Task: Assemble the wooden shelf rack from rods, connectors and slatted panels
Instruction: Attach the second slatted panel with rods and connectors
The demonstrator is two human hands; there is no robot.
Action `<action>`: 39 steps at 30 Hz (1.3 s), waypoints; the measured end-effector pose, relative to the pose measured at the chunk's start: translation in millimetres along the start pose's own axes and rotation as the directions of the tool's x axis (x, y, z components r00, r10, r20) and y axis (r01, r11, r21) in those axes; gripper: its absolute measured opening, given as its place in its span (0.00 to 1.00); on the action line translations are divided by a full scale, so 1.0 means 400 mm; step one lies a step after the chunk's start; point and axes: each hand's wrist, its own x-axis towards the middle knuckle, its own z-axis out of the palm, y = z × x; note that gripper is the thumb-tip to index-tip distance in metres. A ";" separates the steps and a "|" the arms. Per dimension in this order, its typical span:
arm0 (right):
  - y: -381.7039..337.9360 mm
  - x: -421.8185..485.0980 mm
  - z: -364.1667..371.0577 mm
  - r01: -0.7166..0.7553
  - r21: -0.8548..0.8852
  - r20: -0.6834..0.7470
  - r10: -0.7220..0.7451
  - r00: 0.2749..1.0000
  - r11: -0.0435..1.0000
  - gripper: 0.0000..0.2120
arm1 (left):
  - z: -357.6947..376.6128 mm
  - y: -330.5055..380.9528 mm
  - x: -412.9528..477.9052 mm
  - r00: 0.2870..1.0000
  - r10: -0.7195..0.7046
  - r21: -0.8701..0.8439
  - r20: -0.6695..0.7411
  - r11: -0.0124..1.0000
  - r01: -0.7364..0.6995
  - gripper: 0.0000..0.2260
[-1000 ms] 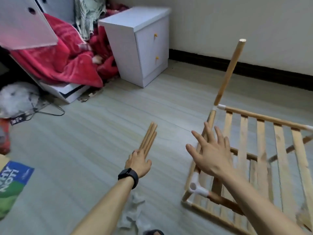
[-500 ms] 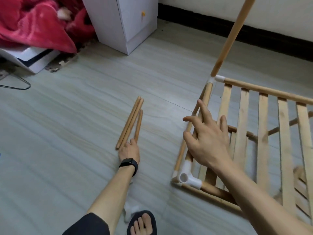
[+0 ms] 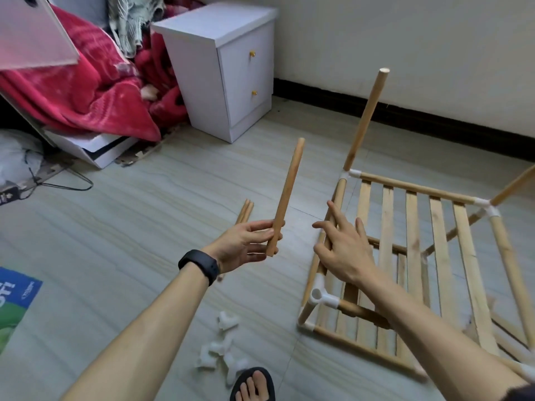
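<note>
Plank floor (image 3: 130, 227), rack (image 3: 411, 227), rod (image 3: 286, 195) in left hand (image 3: 243, 244), white nightstand (image 3: 202, 73), red blanket (image 3: 95, 96)

Pale grey wood-grain floor (image 3: 144, 227); plain off-white wall (image 3: 405, 39) with a black baseboard (image 3: 434, 123) along its foot. White two-drawer nightstand (image 3: 202, 68) with small gold knobs (image 3: 252, 53) stands near the wall. Left of it, a red blanket (image 3: 86, 102) is heaped over white boards (image 3: 107, 151). Black cable (image 3: 62, 185) on the floor. Soft, even light.

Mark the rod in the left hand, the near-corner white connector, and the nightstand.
rod (image 3: 286, 197): head view, middle of its shaft.
white connector (image 3: 320, 298): head view, body beside its empty socket.
nightstand (image 3: 197, 82): head view, left side panel.
</note>
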 end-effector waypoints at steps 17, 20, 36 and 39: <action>-0.021 -0.210 -0.261 0.150 0.803 -0.368 0.282 0.886 0.576 0.12 | 0.281 0.118 -0.065 0.983 0.111 0.551 0.143 0.817 -0.172 0.10; 0.004 -0.224 -0.283 0.115 0.865 -0.323 0.367 0.873 0.489 0.11 | 0.312 0.117 -0.038 0.977 0.158 0.655 0.142 0.725 -0.213 0.08; 0.104 -0.297 -0.219 -0.023 0.998 -0.001 0.346 0.938 0.066 0.14 | 0.304 -0.136 0.131 0.921 0.384 0.994 0.068 0.058 -0.098 0.26; 0.094 -0.307 -0.208 -0.078 0.996 0.084 0.282 0.956 -0.030 0.13 | 0.296 -0.138 0.134 0.917 0.393 0.994 0.067 0.050 -0.094 0.26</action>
